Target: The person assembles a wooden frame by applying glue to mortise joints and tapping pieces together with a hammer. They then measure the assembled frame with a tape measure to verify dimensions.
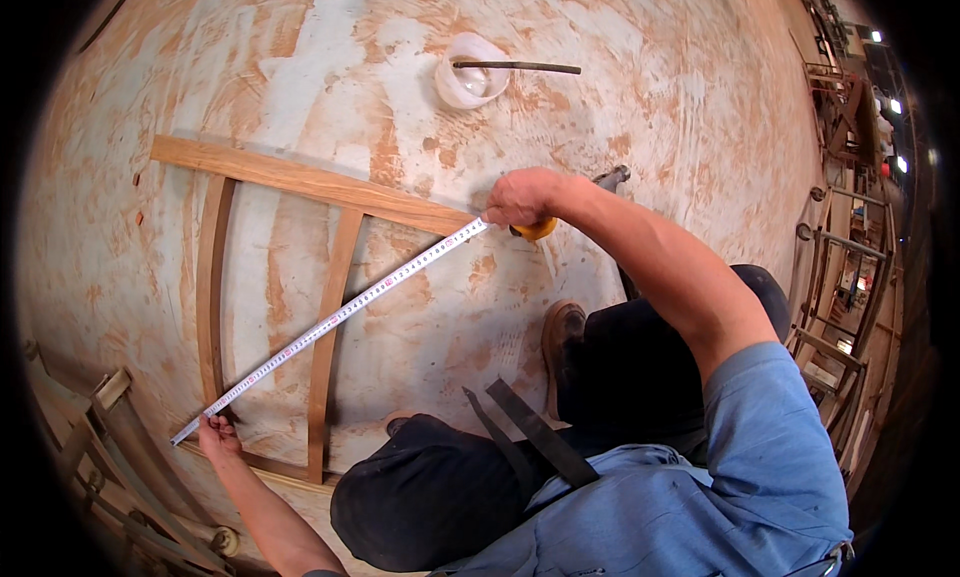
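A wooden frame lies flat on the floor, with a long top rail, crosspieces and a lower rail. The white blade of a tape measure is stretched diagonally across it. At the lower left corner, my left hand pinches the blade, whose tip sticks out past my fingers. My right hand is closed around the other end at the right end of the top rail. A yellow part, apparently the tape's case, shows under that hand; the rest of it is hidden by my fingers.
A translucent plastic bowl with a dark stick across it stands on the stained floor. Behind my right forearm lies a metal-headed tool, partly hidden. Wooden frames stand at right and lower left. My bent knees are close by.
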